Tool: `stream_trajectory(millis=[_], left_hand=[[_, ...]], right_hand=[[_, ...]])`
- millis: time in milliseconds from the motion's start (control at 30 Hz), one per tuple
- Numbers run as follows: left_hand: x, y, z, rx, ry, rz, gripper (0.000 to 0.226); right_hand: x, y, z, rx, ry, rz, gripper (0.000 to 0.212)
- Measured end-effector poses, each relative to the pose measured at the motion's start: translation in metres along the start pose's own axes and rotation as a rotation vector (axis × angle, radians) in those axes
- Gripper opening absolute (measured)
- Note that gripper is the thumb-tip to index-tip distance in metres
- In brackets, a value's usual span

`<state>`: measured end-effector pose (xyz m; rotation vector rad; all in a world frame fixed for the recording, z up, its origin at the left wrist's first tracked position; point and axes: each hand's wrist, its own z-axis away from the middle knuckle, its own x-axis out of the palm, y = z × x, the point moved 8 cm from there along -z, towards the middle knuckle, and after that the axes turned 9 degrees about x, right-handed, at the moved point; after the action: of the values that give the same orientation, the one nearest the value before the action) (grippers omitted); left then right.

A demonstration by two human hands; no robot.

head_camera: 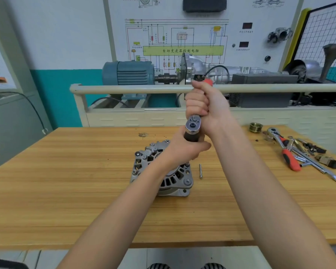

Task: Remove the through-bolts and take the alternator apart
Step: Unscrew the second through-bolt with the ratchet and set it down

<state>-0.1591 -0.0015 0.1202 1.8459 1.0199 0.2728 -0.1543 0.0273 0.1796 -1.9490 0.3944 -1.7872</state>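
Wooden surface (66,191) carries the alternator (163,171) near its middle, resting free with nothing clamping it. Above it stands a ratchet (192,126) on a dark socket or extension. The right hand (206,105) is wrapped tight round the ratchet's handle, whose red end shows at 12 o'clock above the fist. The left hand (186,148) is curled round the dark shaft just below the ratchet head, steadying it over a through-bolt at the housing's 2 o'clock edge. The socket's seat on the bolt head is hidden behind the left hand, so I cannot tell whether it sits square.

One freed bolt (200,171) lies just beside the housing at 3 o'clock.

Risks, as I judge them: with neither hand on the housing, a hard pull could spin or tip the alternator and skid it across the wood. A tilted shaft could slip off and round the bolt head, with knuckles striking the fins. The loose bolt could be knocked and roll off. A second ratchet (287,154) and other tools lie at 3 o'clock, well apart.
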Motion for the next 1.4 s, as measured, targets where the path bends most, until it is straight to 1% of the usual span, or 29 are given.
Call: stream_trajectory(millis=[67, 133, 167, 200, 233, 267, 333, 400, 433, 467, 533, 600, 633, 700, 767, 800, 833, 867, 900, 967, 1033, 1067, 1100, 1133, 1200, 1267, 1333, 1367, 1400], left_hand=[[-0.005, 0.0, -0.001, 0.027, 0.123, 0.006, 0.039], [-0.007, 0.004, -0.002, 0.062, 0.218, 0.035, 0.036], [-0.006, 0.005, -0.002, 0.073, 0.241, 0.049, 0.031], [-0.005, 0.005, -0.002, 0.077, 0.246, 0.052, 0.028], [-0.004, 0.005, -0.001, 0.07, 0.232, 0.044, 0.027], [-0.004, 0.004, -0.001, 0.055, 0.199, 0.03, 0.029], [-0.001, 0.006, 0.0, 0.04, 0.069, 0.003, 0.034], [0.003, 0.012, 0.001, 0.048, -0.091, -0.03, 0.033], [0.005, 0.015, 0.001, 0.051, -0.144, -0.043, 0.032], [0.005, 0.015, 0.0, 0.051, -0.163, -0.053, 0.034], [0.003, 0.012, -0.001, 0.038, -0.096, -0.043, 0.038], [0.0, 0.007, -0.002, 0.035, 0.021, -0.012, 0.036], [-0.002, 0.005, -0.002, 0.033, 0.071, -0.009, 0.035], [-0.006, 0.005, -0.005, 0.045, 0.148, -0.018, 0.032], [-0.007, 0.009, -0.006, 0.067, 0.19, -0.015, 0.028], [-0.007, 0.009, -0.006, 0.067, 0.189, -0.006, 0.029], [-0.006, 0.009, -0.005, 0.06, 0.173, 0.0, 0.03], [-0.005, 0.009, -0.004, 0.05, 0.142, 0.002, 0.032], [-0.003, 0.009, -0.003, 0.035, 0.1, -0.006, 0.033], [-0.001, 0.01, -0.002, 0.018, -0.013, -0.055, 0.034], [0.006, 0.014, -0.001, 0.015, -0.166, -0.094, 0.034], [0.009, 0.015, -0.001, 0.011, -0.214, -0.095, 0.034], [0.01, 0.015, -0.001, 0.004, -0.224, -0.086, 0.035], [0.01, 0.014, -0.002, -0.004, -0.2, -0.07, 0.037], [0.006, 0.01, -0.003, -0.016, -0.097, -0.013, 0.034], [0.0, 0.006, -0.005, -0.005, 0.043, 0.047, 0.03], [-0.007, 0.004, -0.007, 0.017, 0.184, 0.101, 0.034], [-0.009, 0.004, -0.007, 0.026, 0.222, 0.109, 0.036], [-0.009, 0.004, -0.007, 0.038, 0.233, 0.1, 0.036]], right_hand=[[-0.011, -0.013, 0.011, -0.259, 0.083, -0.038, 0.05], [-0.018, -0.021, 0.028, -0.497, 0.121, -0.093, 0.045], [-0.021, -0.022, 0.036, -0.563, 0.123, -0.124, 0.044], [-0.022, -0.022, 0.04, -0.589, 0.118, -0.142, 0.044], [-0.022, -0.023, 0.04, -0.572, 0.11, -0.139, 0.045], [-0.021, -0.023, 0.036, -0.512, 0.1, -0.12, 0.048], [-0.015, -0.019, 0.023, -0.288, 0.071, -0.057, 0.051], [-0.005, -0.01, 0.01, -0.047, 0.017, 0.022, 0.049], [-0.002, -0.005, 0.005, 0.036, -0.006, 0.058, 0.048], [0.0, -0.002, 0.002, 0.087, -0.02, 0.079, 0.046], [0.002, 0.002, -0.002, 0.107, -0.021, 0.065, 0.045], [-0.001, -0.003, 0.0, -0.005, 0.017, -0.003, 0.046], [-0.006, -0.009, 0.004, -0.116, 0.055, -0.036, 0.046], [-0.017, -0.021, 0.019, -0.404, 0.132, -0.1, 0.045], [-0.023, -0.023, 0.038, -0.634, 0.152, -0.158, 0.042], [-0.025, -0.022, 0.044, -0.688, 0.143, -0.174, 0.041], [-0.025, -0.021, 0.046, -0.696, 0.133, -0.17, 0.041], [-0.024, -0.022, 0.044, -0.661, 0.128, -0.149, 0.042], [-0.023, -0.023, 0.039, -0.582, 0.123, -0.124, 0.045], [-0.016, -0.02, 0.022, -0.312, 0.08, -0.066, 0.05], [-0.006, -0.01, 0.008, -0.034, 0.004, 0.026, 0.049], [-0.003, -0.005, 0.005, 0.052, -0.021, 0.062, 0.049], [-0.002, -0.002, 0.003, 0.095, -0.034, 0.076, 0.049], [-0.001, -0.001, 0.002, 0.104, -0.034, 0.067, 0.049], [-0.003, -0.006, 0.004, 0.009, 0.002, 0.005, 0.048], [-0.012, -0.017, 0.011, -0.229, 0.083, -0.063, 0.046], [-0.019, -0.024, 0.027, -0.5, 0.129, -0.122, 0.043], [-0.021, -0.024, 0.034, -0.59, 0.133, -0.145, 0.041], [-0.022, -0.023, 0.039, -0.635, 0.13, -0.157, 0.041]])
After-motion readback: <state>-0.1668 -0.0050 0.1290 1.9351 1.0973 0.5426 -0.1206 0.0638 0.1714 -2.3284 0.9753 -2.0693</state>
